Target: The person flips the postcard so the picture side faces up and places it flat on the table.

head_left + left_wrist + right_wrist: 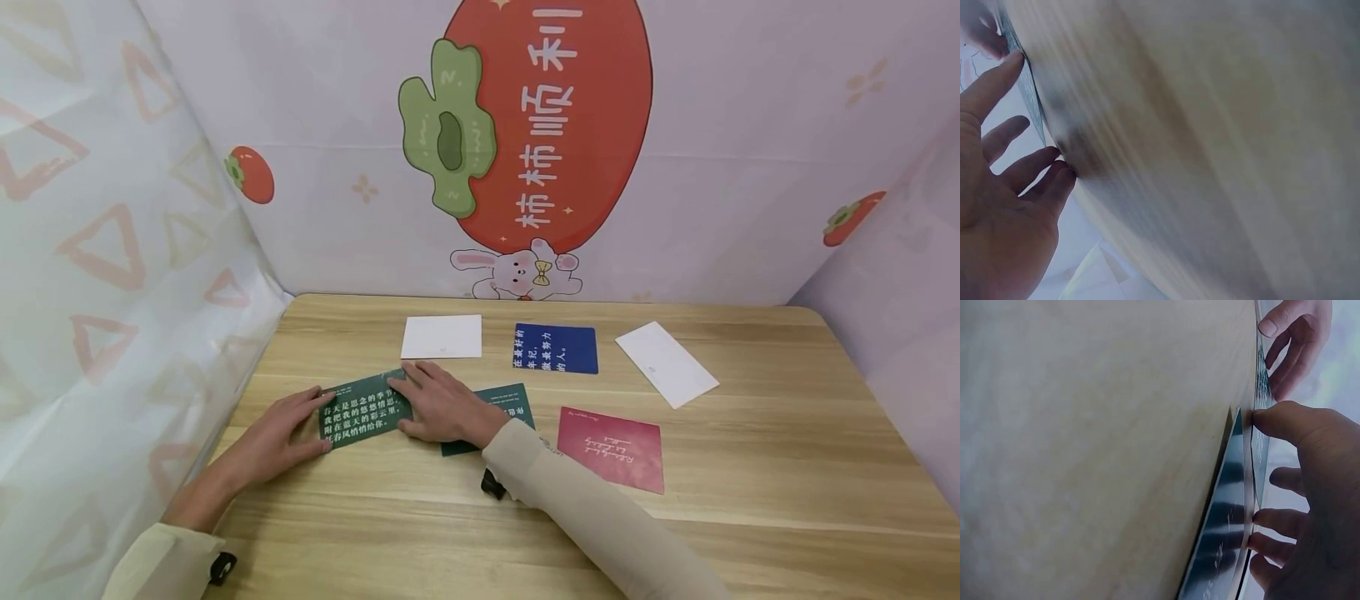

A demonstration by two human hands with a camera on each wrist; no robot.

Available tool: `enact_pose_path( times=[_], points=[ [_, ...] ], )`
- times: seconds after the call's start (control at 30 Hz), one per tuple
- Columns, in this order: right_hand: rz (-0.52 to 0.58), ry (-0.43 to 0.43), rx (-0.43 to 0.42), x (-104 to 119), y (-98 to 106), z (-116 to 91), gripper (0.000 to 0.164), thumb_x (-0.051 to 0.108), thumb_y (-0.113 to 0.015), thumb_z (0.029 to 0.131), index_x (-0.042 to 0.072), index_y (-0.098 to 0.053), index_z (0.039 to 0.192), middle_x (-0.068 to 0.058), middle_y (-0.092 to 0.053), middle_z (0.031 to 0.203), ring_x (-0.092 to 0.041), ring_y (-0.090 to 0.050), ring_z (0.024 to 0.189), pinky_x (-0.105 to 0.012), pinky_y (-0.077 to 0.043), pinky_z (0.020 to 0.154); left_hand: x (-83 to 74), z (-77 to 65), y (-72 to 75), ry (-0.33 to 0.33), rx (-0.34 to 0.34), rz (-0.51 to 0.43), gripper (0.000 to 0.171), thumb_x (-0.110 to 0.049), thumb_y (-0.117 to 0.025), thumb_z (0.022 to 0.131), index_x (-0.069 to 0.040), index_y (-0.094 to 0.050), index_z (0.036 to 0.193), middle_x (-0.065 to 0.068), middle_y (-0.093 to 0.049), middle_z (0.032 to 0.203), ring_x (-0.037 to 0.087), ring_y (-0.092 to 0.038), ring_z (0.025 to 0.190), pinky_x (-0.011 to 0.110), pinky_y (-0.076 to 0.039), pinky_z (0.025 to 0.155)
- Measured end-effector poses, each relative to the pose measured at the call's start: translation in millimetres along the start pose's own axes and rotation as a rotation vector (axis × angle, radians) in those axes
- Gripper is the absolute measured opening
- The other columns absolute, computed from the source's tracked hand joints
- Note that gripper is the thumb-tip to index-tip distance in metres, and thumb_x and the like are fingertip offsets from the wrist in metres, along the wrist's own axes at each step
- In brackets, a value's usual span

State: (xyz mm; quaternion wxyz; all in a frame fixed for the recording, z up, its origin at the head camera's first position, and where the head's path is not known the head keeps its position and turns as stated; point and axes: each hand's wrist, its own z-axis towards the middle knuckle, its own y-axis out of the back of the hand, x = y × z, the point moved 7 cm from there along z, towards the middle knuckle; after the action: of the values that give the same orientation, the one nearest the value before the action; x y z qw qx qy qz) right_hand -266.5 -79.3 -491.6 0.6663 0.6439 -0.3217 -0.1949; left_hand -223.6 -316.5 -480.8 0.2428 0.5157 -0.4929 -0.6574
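A dark green card (362, 410) with white lettering lies slightly slanted on the left part of the table. My left hand (279, 437) holds its left end, thumb at the lower corner and fingertips by the upper one. At the other end my right hand (442, 406) spans the card, thumb on the near edge and fingers towards the far edge. In the right wrist view the thumb touches the edge of this card (1261, 450). A second green card (504, 397) lies partly hidden under my right hand and wrist.
Behind lie a white card (441, 337), a blue card (557, 348) with white lettering and another white card (666, 364) set diagonally. A magenta card (613, 450) lies right of my forearm. The wooden table (787, 467) ends at a printed backdrop (337, 225).
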Motion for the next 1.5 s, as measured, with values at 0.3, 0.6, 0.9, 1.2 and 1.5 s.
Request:
enact_pose_path(
  times=[0.3,0.6,0.9,1.2,1.5],
  points=[
    [0.020,0.005,-0.008,-5.2,0.4,-2.0,0.076,0.057,-0.056,0.110,0.019,-0.036,0.172,-0.010,-0.031,0.180,-0.029,-0.031,0.166,-0.041,-0.028,0.137,0.1,3.3,-4.2,0.035,0.041,-0.014,0.076,-0.049,-0.077,0.101,-0.006,-0.055,0.159,0.033,-0.033,0.172,0.061,-0.036,0.153,0.081,-0.036,0.116],
    [0.152,0.020,-0.057,-32.1,17.8,-11.4,0.068,0.050,-0.060,0.110,0.021,-0.042,0.169,-0.007,-0.038,0.176,-0.027,-0.034,0.164,-0.043,-0.027,0.137,-10.6,36.9,3.8,-0.049,0.014,0.003,0.071,-0.044,-0.075,0.103,-0.007,-0.054,0.160,0.026,-0.041,0.171,0.055,-0.038,0.155,0.078,-0.035,0.120],
    [0.178,-0.005,-0.075,-55.7,23.0,-20.7,0.065,0.048,-0.060,0.110,0.020,-0.046,0.167,-0.006,-0.038,0.176,-0.028,-0.035,0.163,-0.045,-0.032,0.135,-18.4,72.9,-3.7,-0.089,0.057,0.006,0.075,-0.045,-0.074,0.104,-0.005,-0.050,0.162,0.023,-0.039,0.173,0.051,-0.034,0.159,0.074,-0.031,0.126],
    [0.177,0.004,-0.116,-73.6,29.8,-23.1,0.065,0.050,-0.060,0.110,0.018,-0.048,0.165,-0.010,-0.042,0.174,-0.029,-0.037,0.163,-0.048,-0.031,0.136,-22.4,99.6,-4.5,-0.121,0.040,0.012,0.075,-0.046,-0.074,0.104,-0.006,-0.050,0.163,0.022,-0.039,0.173,0.049,-0.033,0.160,0.073,-0.030,0.127],
    [0.180,-0.053,-0.097,-98.5,36.9,-24.7,0.069,0.049,-0.063,0.108,0.019,-0.045,0.167,-0.010,-0.040,0.175,-0.030,-0.035,0.164,-0.051,-0.024,0.137,-23.2,122.9,-8.6,-0.102,0.040,-0.004,0.080,-0.051,-0.075,0.102,-0.011,-0.047,0.165,0.019,-0.038,0.174,0.046,-0.033,0.161,0.071,-0.029,0.129]
  ],
)
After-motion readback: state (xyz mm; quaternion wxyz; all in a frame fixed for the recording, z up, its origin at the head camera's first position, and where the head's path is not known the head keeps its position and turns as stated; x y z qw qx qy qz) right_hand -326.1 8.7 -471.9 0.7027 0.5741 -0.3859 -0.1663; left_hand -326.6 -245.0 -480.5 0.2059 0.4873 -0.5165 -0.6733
